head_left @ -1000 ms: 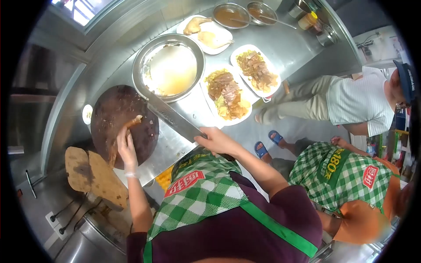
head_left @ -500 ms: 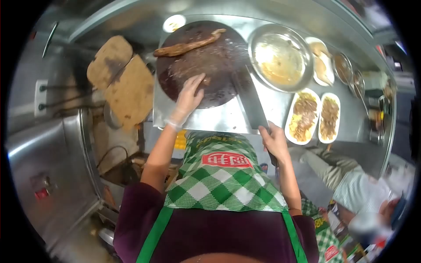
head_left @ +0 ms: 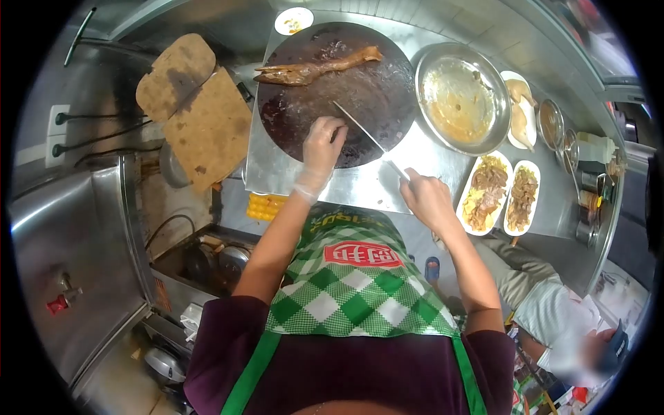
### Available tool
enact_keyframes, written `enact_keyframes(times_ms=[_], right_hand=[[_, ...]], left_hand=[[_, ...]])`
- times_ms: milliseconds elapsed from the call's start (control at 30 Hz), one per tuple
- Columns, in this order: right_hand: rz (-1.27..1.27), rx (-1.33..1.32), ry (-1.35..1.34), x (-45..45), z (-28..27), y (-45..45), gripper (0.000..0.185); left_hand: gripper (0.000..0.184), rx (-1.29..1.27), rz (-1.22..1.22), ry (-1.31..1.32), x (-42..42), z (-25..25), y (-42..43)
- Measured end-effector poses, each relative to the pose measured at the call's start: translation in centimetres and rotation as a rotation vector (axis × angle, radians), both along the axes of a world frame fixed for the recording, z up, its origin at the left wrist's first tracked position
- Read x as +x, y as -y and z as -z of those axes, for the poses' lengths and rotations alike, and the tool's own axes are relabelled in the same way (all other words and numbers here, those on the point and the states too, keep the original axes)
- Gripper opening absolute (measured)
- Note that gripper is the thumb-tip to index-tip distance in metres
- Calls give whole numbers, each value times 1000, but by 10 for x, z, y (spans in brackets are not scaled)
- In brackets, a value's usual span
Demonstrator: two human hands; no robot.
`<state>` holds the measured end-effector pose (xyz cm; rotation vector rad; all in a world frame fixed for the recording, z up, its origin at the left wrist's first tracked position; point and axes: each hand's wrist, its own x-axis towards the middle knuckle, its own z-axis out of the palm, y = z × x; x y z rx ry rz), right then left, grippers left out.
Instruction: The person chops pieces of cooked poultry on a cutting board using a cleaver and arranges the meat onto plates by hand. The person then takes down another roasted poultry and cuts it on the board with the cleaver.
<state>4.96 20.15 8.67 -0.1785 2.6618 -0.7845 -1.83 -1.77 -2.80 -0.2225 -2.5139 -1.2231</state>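
your right hand [head_left: 429, 199] has its grip closed on the knife [head_left: 360, 127], blade over the round board [head_left: 377, 97]; expect stiff, likely weighty steel; hold only the handle. your left hand [head_left: 324, 146] is loosely curled; contents cannot be confirmed.

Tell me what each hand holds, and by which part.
Right hand: the knife, gripped at the handle end. Left hand: cannot tell whether it holds anything.

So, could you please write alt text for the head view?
A person's right hand holds a silver metal knife over a round, dark-brown chopping block, left hand near the blade; a long brown meat piece lies farther back.
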Motion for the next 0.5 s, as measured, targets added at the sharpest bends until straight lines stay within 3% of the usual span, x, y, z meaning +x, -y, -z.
enact_keyframes(times_ms=[233, 333, 500], right_hand=[[202, -97, 53, 12, 21, -12, 30], [227, -140, -20, 16, 17, -16, 32], [212, -144, 67, 21, -1, -21, 31]], left_hand=[[12, 12, 114, 66, -7, -26, 8], [24, 82, 16, 231, -3, -28, 3], [14, 4, 198, 175, 2, -37, 11]])
